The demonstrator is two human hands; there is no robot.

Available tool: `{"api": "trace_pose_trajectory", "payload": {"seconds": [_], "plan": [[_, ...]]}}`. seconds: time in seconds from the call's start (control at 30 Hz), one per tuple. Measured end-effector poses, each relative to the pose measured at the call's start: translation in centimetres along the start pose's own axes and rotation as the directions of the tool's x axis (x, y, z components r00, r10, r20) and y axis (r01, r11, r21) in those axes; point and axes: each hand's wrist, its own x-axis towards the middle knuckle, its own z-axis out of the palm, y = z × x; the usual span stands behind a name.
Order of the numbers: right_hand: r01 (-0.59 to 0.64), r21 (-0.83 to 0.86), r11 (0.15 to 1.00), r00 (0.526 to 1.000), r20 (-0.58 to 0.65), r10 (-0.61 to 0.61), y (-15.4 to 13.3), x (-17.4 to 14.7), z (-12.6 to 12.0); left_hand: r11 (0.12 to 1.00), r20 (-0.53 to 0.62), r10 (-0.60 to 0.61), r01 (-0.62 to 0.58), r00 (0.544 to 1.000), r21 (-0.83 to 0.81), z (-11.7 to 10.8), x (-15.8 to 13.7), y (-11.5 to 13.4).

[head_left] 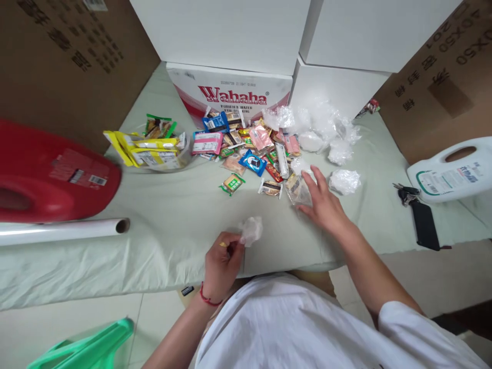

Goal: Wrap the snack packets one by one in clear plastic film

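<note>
My left hand (pixel 223 261), with a red cord on its wrist, pinches a crumpled clear plastic bag (pixel 252 231) above the front of the table. My right hand (pixel 325 205) is spread beside a clear bag with a biscuit pack in it (pixel 295 187), its thumb and fingers apart around the bag's right side. Whether the fingertips press on it is hard to tell. A heap of small wrapped snacks lies behind, with a blue packet (pixel 252 163), a green packet (pixel 231 184) and a pink packet (pixel 260 137) among them. Crumpled clear bags (pixel 323 125) are piled to the right.
A clear bowl (pixel 186 156) of yellow packets stands left, near a red jug (pixel 57 174) and a film roll (pixel 61 231). At right are a white detergent bottle (pixel 453 171), keys (pixel 404 195) and a black phone (pixel 425 224). White boxes (pixel 230 31) and cartons (pixel 73 61) border the back.
</note>
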Motion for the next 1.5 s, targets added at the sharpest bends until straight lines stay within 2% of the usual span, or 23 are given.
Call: {"api": "trace_pose_trajectory", "payload": {"seconds": [0.07,0.13,0.23,0.3,0.37,0.43,0.47,0.5,0.6,0.63,0.7,0.77,0.8,0.87,0.9,0.97,1.03,1.1,1.2,1.27,1.33,1.43,1.5], "plan": [[-0.023,-0.181,0.983,0.991,0.127,0.046,1.6,3.1,-0.2,0.999,-0.011,-0.023,0.024,1.000,0.043,-1.2,-0.7,-0.9],[-0.002,-0.272,0.962,0.974,0.218,0.064,2.8,5.3,-0.1,0.996,-0.025,-0.012,0.014,1.000,0.087,-1.9,-1.4,-1.5],[0.019,-0.337,0.941,0.972,0.226,0.061,3.7,6.5,-0.6,0.989,-0.058,0.045,-0.036,0.997,0.146,-2.2,-2.1,-2.0],[0.011,-0.357,0.934,0.987,0.152,0.046,4.1,6.6,-1.5,0.981,-0.085,0.107,-0.091,0.991,0.173,-2.0,-2.3,-2.1],[-0.018,-0.344,0.939,1.000,0.005,0.021,4.8,7.2,-2.5,0.971,-0.104,0.169,-0.147,0.980,0.188,-1.6,-2.3,-2.0],[-0.081,-0.292,0.953,0.982,-0.185,0.027,5.8,8.4,-3.0,0.965,-0.107,0.204,-0.182,0.973,0.187,-1.4,-2.1,-1.8],[-0.098,-0.254,0.962,0.971,-0.238,0.036,6.3,9.2,-2.9,0.965,-0.101,0.209,-0.188,0.973,0.182,-1.3,-2.0,-1.7],[-0.097,-0.218,0.971,0.968,-0.246,0.041,6.7,10.0,-2.7,0.966,-0.092,0.209,-0.191,0.974,0.174,-1.3,-1.8,-1.6],[-0.027,-0.141,0.990,0.991,-0.136,0.008,7.1,10.8,-1.4,0.972,-0.080,0.193,-0.180,0.978,0.151,-1.0,-1.4,-1.2],[0.002,-0.116,0.993,0.989,-0.144,-0.019,6.6,10.1,-0.8,0.974,-0.081,0.188,-0.175,0.979,0.144,-0.8,-1.3,-1.0],[0.035,-0.033,0.999,0.954,-0.298,-0.043,4.4,7.5,0.3,0.977,-0.086,0.183,-0.172,0.979,0.126,-0.1,-1.1,-0.8],[0.035,0.158,0.987,0.893,-0.448,0.040,1.1,3.6,1.5,0.979,-0.098,0.182,-0.171,0.978,0.109,0.7,-1.0,-0.6],[0.020,0.316,0.949,0.902,-0.416,0.119,-0.8,1.5,2.3,0.980,-0.101,0.180,-0.170,0.978,0.100,1.1,-1.0,-0.5],[-0.071,0.657,0.751,0.984,-0.078,0.161,-4.2,-2.1,4.3,0.982,-0.095,0.180,-0.173,0.979,0.074,1.6,-1.0,-0.4],[-0.151,0.766,0.625,0.987,0.086,0.132,-5.5,-3.3,5.4,0.983,-0.081,0.179,-0.175,0.981,0.051,1.8,-1.0,-0.4],[-0.302,0.840,0.450,0.953,0.279,0.118,-7.1,-4.5,7.4,0.989,-0.046,0.145,-0.146,0.988,-0.023,1.9,-0.9,-0.5],[-0.380,0.862,0.335,0.924,0.340,0.173,-7.4,-4.4,8.7,0.986,-0.038,0.014,-0.020,0.999,-0.166,1.8,-0.5,-0.8],[-0.409,0.881,0.237,0.906,0.362,0.221,-7.0,-4.0,8.9,0.902,-0.031,-0.187,0.159,0.982,-0.402,1.6,0.0,-1.0],[-0.458,0.872,0.174,0.888,0.441,0.130,-6.2,-4.1,8.2,0.591,0.076,-0.385,0.309,0.920,-0.745,1.3,1.0,-1.1],[-0.506,0.847,0.166,0.860,0.511,0.014,-5.7,-4.5,7.6,0.399,0.169,-0.425,0.352,0.889,-0.847,1.3,1.3,-1.0],[-0.546,0.833,0.088,0.835,0.550,-0.028,-5.2,-4.9,7.1,0.289,0.233,-0.436,0.381,0.869,-0.878,1.3,1.4,-0.8],[-0.561,0.826,-0.053,0.825,0.563,0.040,-4.2,-5.2,6.6,0.265,0.238,-0.432,0.375,0.870,-0.888,1.6,1.4,-0.5],[-0.574,0.818,-0.024,0.817,0.575,0.048,-3.8,-5.2,6.4,0.294,0.230,-0.421,0.372,0.877,-0.881,1.9,1.5,-0.5]]}}
